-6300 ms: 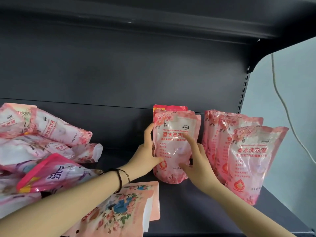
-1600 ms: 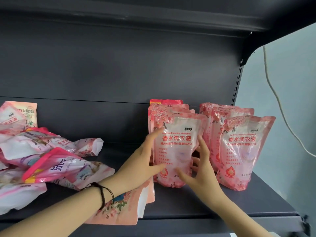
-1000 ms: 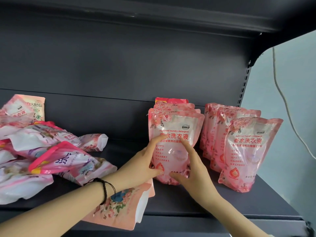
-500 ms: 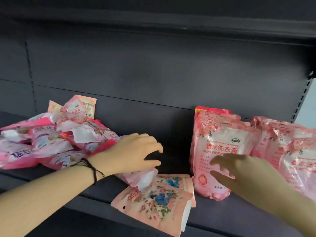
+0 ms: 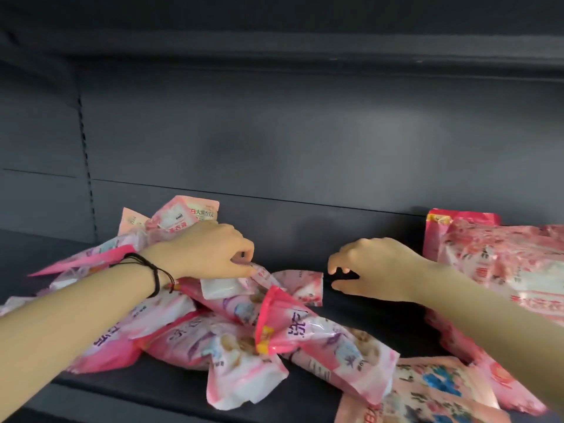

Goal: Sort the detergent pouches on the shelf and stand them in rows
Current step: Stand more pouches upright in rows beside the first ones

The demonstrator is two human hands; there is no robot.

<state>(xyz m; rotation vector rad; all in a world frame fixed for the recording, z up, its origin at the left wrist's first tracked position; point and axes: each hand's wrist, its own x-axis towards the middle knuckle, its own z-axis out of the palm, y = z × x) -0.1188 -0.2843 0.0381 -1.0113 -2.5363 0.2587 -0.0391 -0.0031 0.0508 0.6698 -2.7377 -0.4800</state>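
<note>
Left hand (image 5: 213, 253) pinches a pouch (image 5: 274, 279) atop the heap toward the shelf's (image 5: 351, 314) left end, while the right hand (image 5: 378, 270) hovers loosely curled, empty.

Standing pouches (image 5: 500, 264) cut by right edge, floral pouch (image 5: 433, 392) by bottom edge, both motion-blurred.

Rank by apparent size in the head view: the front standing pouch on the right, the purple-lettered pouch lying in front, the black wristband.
1. Front standing pouch, though the frame edge cuts it off.
2. Purple-lettered pouch, nearer the camera, so the gap is unsure.
3. Black wristband, plainly smallest.
</note>
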